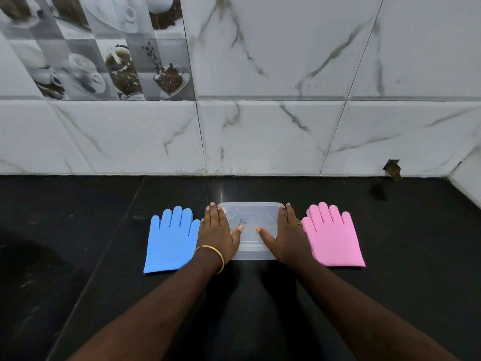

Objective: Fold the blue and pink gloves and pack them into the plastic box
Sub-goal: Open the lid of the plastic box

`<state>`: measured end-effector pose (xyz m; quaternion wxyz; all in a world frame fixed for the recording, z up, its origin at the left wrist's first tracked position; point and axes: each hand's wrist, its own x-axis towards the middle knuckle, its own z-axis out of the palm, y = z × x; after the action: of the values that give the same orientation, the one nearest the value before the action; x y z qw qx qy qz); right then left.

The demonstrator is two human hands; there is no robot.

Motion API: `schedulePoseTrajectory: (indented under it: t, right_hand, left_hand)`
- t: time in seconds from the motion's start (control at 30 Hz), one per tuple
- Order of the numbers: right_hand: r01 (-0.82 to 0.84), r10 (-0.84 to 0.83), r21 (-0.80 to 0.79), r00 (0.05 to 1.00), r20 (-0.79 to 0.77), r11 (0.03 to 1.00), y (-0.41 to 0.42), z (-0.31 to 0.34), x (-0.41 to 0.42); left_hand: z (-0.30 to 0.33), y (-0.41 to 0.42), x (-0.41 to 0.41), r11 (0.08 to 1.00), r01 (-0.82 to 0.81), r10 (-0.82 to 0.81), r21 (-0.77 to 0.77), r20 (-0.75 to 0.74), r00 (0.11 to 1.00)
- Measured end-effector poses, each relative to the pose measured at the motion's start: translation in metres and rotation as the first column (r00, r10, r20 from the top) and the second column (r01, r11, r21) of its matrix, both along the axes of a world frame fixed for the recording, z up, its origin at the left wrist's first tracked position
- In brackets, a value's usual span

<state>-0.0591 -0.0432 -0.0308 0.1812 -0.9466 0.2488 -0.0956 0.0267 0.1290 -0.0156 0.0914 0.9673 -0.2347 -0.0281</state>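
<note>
1. Left hand (217, 231): lower centre of the frame, laid flat and spread, palm down; fingers extended along the left edge of the plastic box, thumb resting on its lid; gripping nothing; a gold bangle (212, 256) circles the wrist.
2. Right hand (283, 234): mirror position just right of centre; flat and open, fingers along the right edge of the box, thumb lying on the lid; holding nothing; a thin ring (299, 224) shows on one finger.
3. Plastic box (251, 217): translucent, rectangular, lid on; sits on the countertop between the two hands, at the centre of the frame, slightly below the middle; a small dark mark shows on or through the lid, too small to identify.
4. Blue glove (170, 242): lies flat and unfolded left of the box, fingers pointing toward the wall; its right edge touches or slips just under the left hand.
5. Pink glove (334, 239): lies flat and unfolded right of the box, fingers toward the wall; its left edge meets the right hand.
6. Countertop (78, 230): dark, glossy stone, filling the lower half of the frame.
7. Wall (286, 74): white marble-patterned tiles across the upper half; coffee-cup picture tiles (96, 45) at upper left; a chipped hole (393, 169) at the wall base, right side.
</note>
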Motion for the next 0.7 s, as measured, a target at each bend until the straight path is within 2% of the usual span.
schedulePoseTrajectory:
  t: [0.13,0.23,0.33,0.4,0.47,0.53,0.7]
  right_hand:
    - [-0.014,0.014,0.003,0.999,-0.033,1.000,0.001,0.002,-0.005]
    - [-0.007,0.004,-0.044,0.997,-0.078,0.999,0.000,0.009,-0.004]
    - [-0.023,0.022,-0.124,1.000,-0.012,0.992,0.007,0.021,0.000]
    - [-0.112,0.119,-0.180,0.992,0.029,0.977,0.019,0.028,0.008]
    - [-0.210,0.220,-0.200,0.975,0.030,0.957,0.034,0.033,0.021]
    - [-0.273,0.278,-0.189,0.960,0.000,0.943,0.047,0.033,0.034]
    - [-0.319,0.307,-0.139,0.946,-0.101,0.937,0.060,0.016,0.052]
  left_hand:
    - [0.001,0.004,-0.004,1.000,-0.003,0.003,-0.002,-0.033,0.999]
    - [0.007,0.006,-0.001,0.986,-0.047,0.021,-0.160,-0.161,0.987]
    - [0.014,0.014,0.006,0.871,-0.258,0.148,-0.419,-0.277,0.949]
    - [0.016,0.023,0.013,0.792,-0.371,0.202,-0.484,-0.367,0.908]
    - [0.019,0.032,0.020,0.798,-0.392,0.190,-0.459,-0.425,0.885]
    - [0.021,0.036,0.022,0.830,-0.355,0.162,-0.430,-0.423,0.891]
    - [0.024,0.036,0.027,0.902,-0.271,0.147,-0.337,-0.351,0.925]
